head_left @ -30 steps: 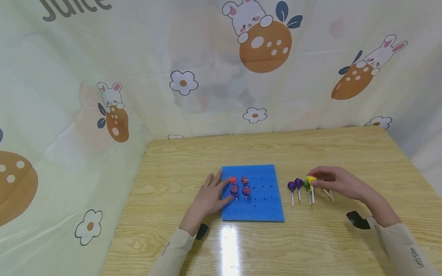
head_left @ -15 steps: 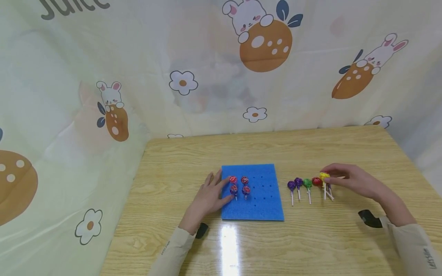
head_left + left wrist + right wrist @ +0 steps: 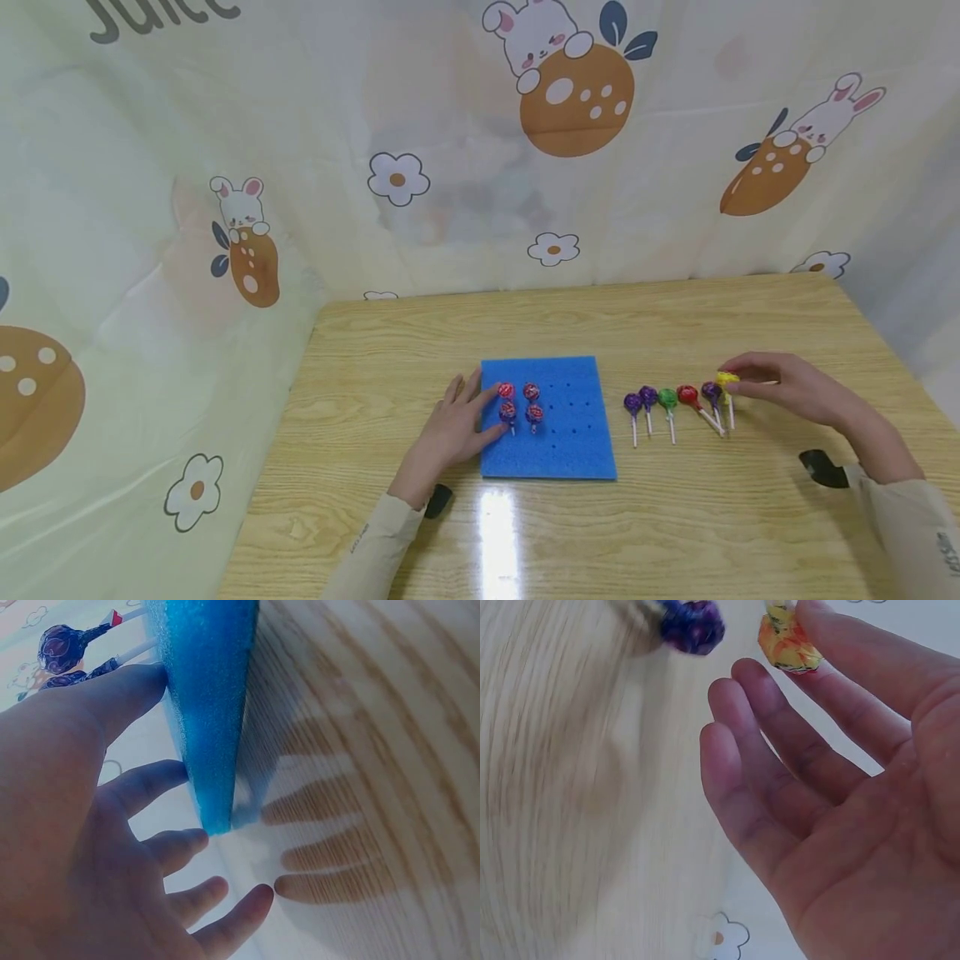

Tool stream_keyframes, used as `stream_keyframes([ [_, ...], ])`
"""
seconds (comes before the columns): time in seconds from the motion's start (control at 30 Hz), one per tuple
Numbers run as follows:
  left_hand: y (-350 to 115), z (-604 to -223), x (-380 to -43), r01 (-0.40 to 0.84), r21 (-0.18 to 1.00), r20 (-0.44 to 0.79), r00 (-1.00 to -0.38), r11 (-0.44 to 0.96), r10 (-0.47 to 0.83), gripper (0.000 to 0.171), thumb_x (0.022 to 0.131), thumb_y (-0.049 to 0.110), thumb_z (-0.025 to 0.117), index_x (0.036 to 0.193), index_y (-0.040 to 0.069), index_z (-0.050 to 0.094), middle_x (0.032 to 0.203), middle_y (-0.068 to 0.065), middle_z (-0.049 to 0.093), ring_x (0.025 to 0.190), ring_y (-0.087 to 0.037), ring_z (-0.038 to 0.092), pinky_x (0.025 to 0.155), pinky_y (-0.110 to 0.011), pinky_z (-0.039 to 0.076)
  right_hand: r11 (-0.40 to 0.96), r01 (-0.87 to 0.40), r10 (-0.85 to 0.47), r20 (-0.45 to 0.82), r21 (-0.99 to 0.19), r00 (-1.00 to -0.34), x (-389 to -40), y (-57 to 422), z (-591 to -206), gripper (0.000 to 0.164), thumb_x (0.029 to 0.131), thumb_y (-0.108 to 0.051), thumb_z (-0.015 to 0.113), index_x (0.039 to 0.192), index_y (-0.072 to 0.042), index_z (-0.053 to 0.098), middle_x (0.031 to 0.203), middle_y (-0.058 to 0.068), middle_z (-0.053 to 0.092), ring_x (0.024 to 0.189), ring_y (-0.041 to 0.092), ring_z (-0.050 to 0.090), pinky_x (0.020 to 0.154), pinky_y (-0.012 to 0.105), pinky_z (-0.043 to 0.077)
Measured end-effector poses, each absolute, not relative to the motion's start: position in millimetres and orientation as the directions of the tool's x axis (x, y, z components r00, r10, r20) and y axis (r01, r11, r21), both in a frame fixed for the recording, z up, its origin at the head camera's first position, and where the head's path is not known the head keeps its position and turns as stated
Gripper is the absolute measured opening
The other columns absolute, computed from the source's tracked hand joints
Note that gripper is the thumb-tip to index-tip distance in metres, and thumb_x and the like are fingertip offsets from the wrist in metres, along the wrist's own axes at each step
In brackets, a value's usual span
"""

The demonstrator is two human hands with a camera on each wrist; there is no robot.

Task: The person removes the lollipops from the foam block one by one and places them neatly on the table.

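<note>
Pinches a yellow lollipop (image 3: 789, 646) with the right hand (image 3: 791, 392); touches the blue board (image 3: 555, 463) with spread fingers (image 3: 150, 782) of the left hand (image 3: 446, 435).

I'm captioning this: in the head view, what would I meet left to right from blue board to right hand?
Blue board, purple lollipop, second purple lollipop, green lollipop, red lollipop, third purple lollipop, yellow lollipop, right hand.
</note>
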State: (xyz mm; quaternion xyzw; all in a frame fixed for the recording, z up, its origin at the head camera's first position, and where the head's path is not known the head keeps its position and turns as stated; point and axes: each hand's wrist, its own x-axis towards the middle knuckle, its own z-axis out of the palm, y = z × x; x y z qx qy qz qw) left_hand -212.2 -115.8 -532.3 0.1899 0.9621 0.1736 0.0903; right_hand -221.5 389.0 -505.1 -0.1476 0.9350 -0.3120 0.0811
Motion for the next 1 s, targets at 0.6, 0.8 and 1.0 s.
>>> stream_keyframes([
  [0.6,-117,-533,-213,0.331,0.368,-0.121,-0.91,0.869,0.398,0.068,0.098,0.055,0.055,0.157,0.027,0.037,0.171,-0.007,0.011,0.156,-0.041,0.009,0.113,-0.07,0.03,0.859,-0.152,-0.286,-0.213,-0.489,-0.934,-234,392,-519,0.039,0.097,-0.028,0.067,0.121,0.003,0.067,0.108,0.017,0.071,0.098,0.034,0.067,0.078,0.039,0.055],
  [0.8,-117,-532,-213,0.336,0.37,-0.118,-0.908,0.866,0.403,0.068,0.098,0.055,0.056,0.157,0.026,0.037,0.17,-0.008,0.012,0.156,-0.042,0.01,0.113,-0.07,0.03,0.857,-0.158,-0.294,-0.212,-0.491,-0.932,-234,392,-518,0.04,0.097,-0.028,0.067,0.122,0.004,0.066,0.107,0.016,0.07,0.097,0.034,0.067,0.077,0.039,0.055],
  [1.0,-117,-532,-212,0.331,0.37,-0.118,-0.91,0.868,0.397,0.067,0.098,0.054,0.056,0.157,0.027,0.037,0.17,-0.007,0.013,0.156,-0.041,0.01,0.113,-0.07,0.031,0.83,-0.173,-0.321,-0.199,-0.531,-0.926,-231,394,-514,0.045,0.098,-0.025,0.066,0.129,0.007,0.061,0.112,0.02,0.068,0.099,0.033,0.067,0.072,0.026,0.053],
])
